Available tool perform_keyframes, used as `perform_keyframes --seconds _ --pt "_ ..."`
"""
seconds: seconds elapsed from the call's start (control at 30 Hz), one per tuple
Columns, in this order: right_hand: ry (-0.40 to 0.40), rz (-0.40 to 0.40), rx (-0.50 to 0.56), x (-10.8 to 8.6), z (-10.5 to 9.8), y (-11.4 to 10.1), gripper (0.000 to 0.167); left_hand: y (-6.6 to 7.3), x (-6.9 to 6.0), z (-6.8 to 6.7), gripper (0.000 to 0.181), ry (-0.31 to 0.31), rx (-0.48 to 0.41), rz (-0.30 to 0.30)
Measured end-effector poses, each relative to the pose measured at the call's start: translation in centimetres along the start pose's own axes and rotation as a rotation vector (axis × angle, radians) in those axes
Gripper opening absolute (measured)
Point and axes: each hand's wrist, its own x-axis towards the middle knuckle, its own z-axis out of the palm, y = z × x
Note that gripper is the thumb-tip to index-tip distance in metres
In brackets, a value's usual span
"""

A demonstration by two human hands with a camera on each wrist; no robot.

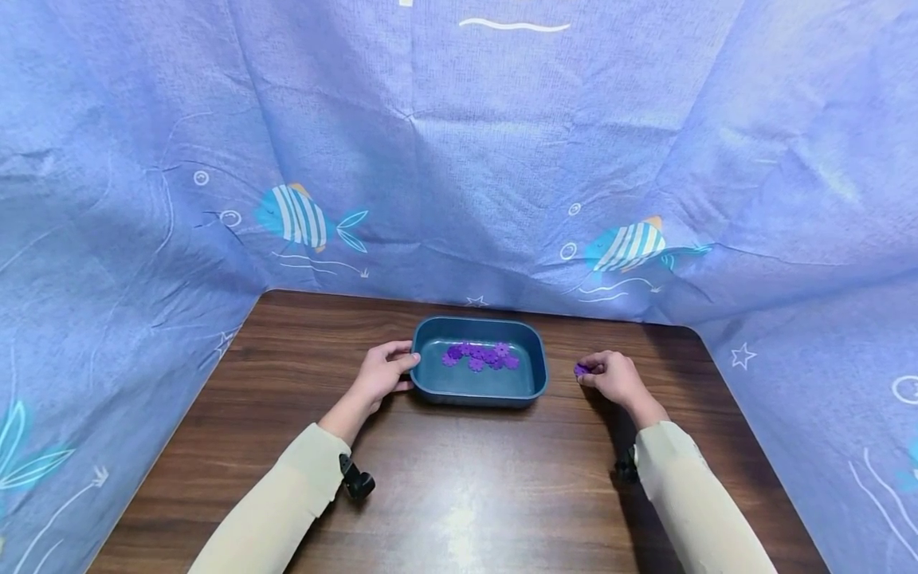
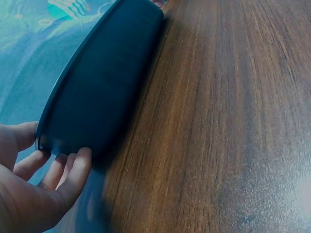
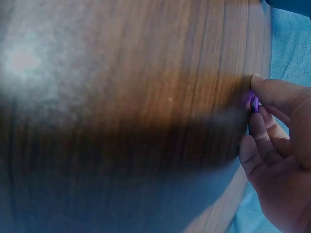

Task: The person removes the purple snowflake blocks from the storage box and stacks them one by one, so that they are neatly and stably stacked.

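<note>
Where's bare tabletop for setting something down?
Bare table lies in front of the tray, between the sleeves, and left of the left hand. It's crowded in the tray's middle, with purple flower-shaped pieces, and where the right hand pinches another.

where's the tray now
In the head view, the tray sits toward the back of the table, between the left hand, gripping its left end, and the right hand.

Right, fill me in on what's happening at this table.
A person is working with both hands. The left grip holds the left end of a dark teal tray standing on the wooden table, with a cluster of purple flower-shaped pieces inside. The right grip pinches at least one more purple piece, outside the tray, to its right.
</note>
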Motion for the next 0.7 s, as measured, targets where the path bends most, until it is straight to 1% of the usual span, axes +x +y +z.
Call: perform_keyframes --seconds 0.27,0.37,0.43,0.57,0.7 --pt "-0.03 0.0 -0.004 0.33 -0.13 -0.21 0.028 -0.21 0.14 -0.15 0.044 -0.009 -0.015 0.002" --pt "-0.045 0.026 0.013 0.33 -0.33 -0.32 0.03 -0.25 0.18 -0.2 0.044 -0.012 -0.016 0.002" --pt "-0.05 0.027 0.012 0.33 -0.35 -0.26 0.031 -0.23 0.15 -0.22 0.045 -0.013 -0.023 0.006" --pt "-0.037 0.023 0.003 0.2 -0.25 0.03 0.032 -0.18 0.05 -0.16 0.046 -0.015 -0.034 0.018" --pt "-0.016 0.012 -0.024 -0.05 -0.12 0.26 0.031 -0.35 0.02 -0.09 0.046 -0.018 -0.036 0.014"
